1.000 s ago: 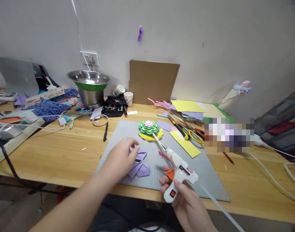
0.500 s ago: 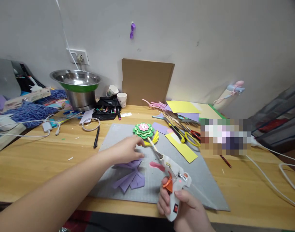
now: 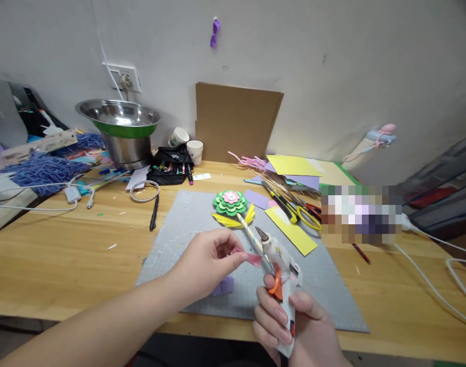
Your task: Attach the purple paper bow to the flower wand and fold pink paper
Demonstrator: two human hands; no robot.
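Observation:
My left hand pinches a small pink paper piece above the grey cutting mat. In my right hand is a white glue gun with an orange trigger, its metal nozzle pointing up and away near the pink piece. Behind them lies a paper flower with green layered petals and a pink centre. It has a pale striped stem and yellow folded leaves. Purple folded paper lies partly hidden under my left hand and wrist.
Yellow-handled scissors, a yellow-and-black cutter and yellow paper lie on the right. A steel basin, pen pouch and black pen are on the left. Brown cardboard leans on the wall.
My left hand has come closer to me and picked up the pink piece from the mat. The glue gun has tilted more upright, its nozzle moving away from the flower stem. The view has shifted slightly.

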